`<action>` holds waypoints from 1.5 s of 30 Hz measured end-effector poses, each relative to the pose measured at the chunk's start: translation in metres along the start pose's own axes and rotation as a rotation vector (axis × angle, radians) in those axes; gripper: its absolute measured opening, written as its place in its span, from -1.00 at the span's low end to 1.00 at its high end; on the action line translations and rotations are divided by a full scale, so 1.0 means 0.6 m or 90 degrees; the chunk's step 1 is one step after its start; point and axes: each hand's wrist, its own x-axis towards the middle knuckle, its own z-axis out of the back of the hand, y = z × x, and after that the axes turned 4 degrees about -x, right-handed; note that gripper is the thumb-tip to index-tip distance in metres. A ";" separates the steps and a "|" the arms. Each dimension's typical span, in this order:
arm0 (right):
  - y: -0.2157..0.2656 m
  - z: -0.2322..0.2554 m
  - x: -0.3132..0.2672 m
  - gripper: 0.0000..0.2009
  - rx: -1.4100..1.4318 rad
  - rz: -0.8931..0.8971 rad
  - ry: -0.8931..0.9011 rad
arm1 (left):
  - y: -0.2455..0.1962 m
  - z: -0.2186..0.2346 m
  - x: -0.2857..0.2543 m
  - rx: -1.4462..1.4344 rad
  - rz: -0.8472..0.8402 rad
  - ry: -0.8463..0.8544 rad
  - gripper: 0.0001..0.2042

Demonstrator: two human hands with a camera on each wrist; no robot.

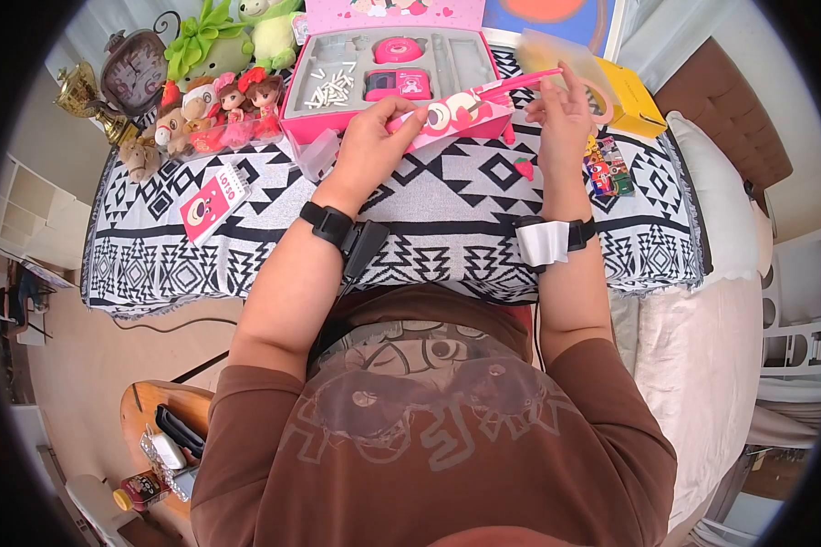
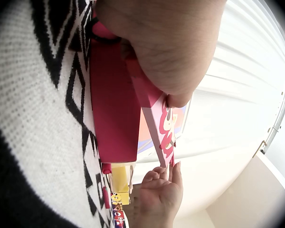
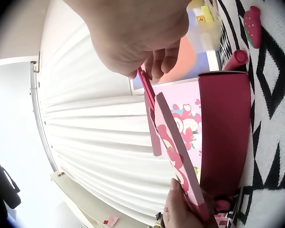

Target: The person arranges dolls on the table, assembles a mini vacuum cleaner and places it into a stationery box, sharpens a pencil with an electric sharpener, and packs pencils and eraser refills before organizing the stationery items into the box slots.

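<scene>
My left hand grips one end of a narrow pink cardboard box with a cartoon bear print, thumb on its top. The box slants up to the right over the table. From its far end stick out slim pink pencil-like sticks. My right hand pinches their tips between thumb and forefinger, its other fingers loosely bent. In the right wrist view the sticks run from the fingers into the open end of the box, beside a raised flap. Their inner ends are hidden.
Behind the hands stands an open pink gift box with a grey insert, small white sticks and pink gadgets. Dolls and plush toys crowd the left, near a small bear notebook. A yellow box, tape roll and strawberry piece lie right.
</scene>
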 end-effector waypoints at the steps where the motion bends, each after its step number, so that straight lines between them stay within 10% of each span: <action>1: -0.001 -0.001 -0.001 -0.47 -0.001 -0.015 0.019 | 0.001 -0.001 0.001 -0.002 -0.004 -0.005 -0.69; 26: -0.004 -0.020 -0.023 -0.38 -0.135 -0.103 0.279 | 0.003 -0.005 0.001 -0.012 -0.015 -0.021 -0.74; 45: -0.017 -0.046 -0.036 -0.65 -0.106 -0.032 0.181 | -0.007 -0.004 -0.002 -0.031 0.005 0.042 -0.71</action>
